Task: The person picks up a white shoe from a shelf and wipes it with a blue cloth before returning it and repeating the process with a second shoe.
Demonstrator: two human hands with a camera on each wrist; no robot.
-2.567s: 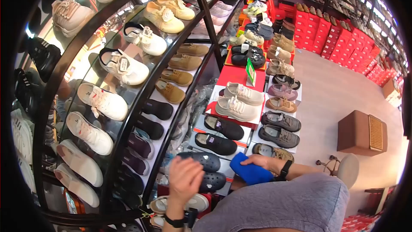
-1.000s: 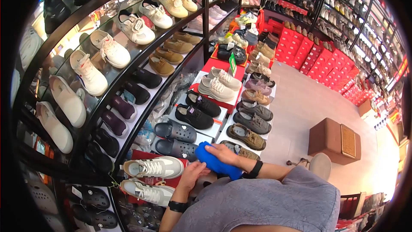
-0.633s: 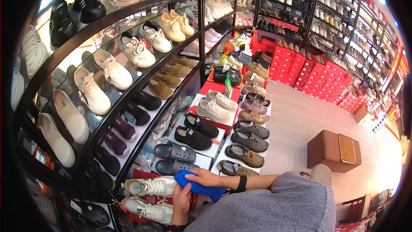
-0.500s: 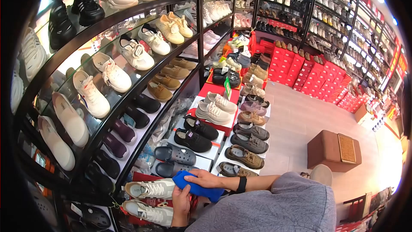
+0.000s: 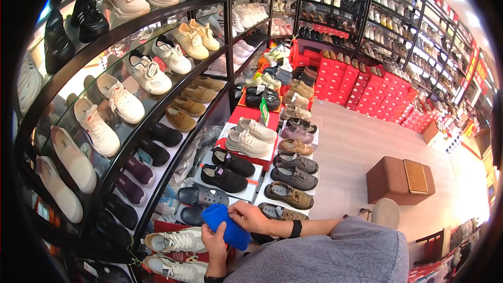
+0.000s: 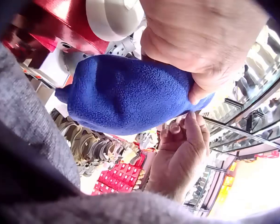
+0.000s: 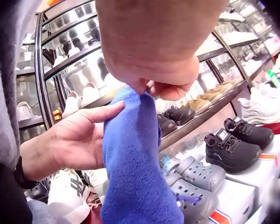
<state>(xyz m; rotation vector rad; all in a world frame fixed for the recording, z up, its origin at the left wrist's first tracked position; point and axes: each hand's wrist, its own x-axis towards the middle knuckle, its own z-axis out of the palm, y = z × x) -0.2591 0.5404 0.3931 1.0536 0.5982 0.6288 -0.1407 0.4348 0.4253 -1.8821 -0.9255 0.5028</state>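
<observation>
A blue terry cloth (image 5: pixel 226 225), bunched into a long bundle, is between both hands in front of the grey shirt. My left hand (image 5: pixel 214 242) grips its near side, thumb lying along the cloth. My right hand (image 5: pixel 250 217) pinches the cloth from the other side, fingers bent. In the right wrist view the bundle (image 7: pixel 133 163) hangs down from the right fingertips, with the left thumb pressed on it near the top. The left wrist view shows the right fingertips (image 6: pixel 192 122) close to the left thumb at one end of the cloth.
Grey-white sneakers (image 5: pixel 178 241) and dark grey clogs (image 5: pixel 203 196) stand just beyond the hands. Black shoes (image 5: pixel 225 177) and brown shoes (image 5: pixel 289 195) line the boxes farther on. A curved shoe rack (image 5: pixel 141 149) rises at left. A brown ottoman (image 5: pixel 390 181) stands at right.
The hands came together on the cloth, and the right hand, earlier lying over it, now pinches it at the side. The cloth stands more upright. The head view has turned slightly.
</observation>
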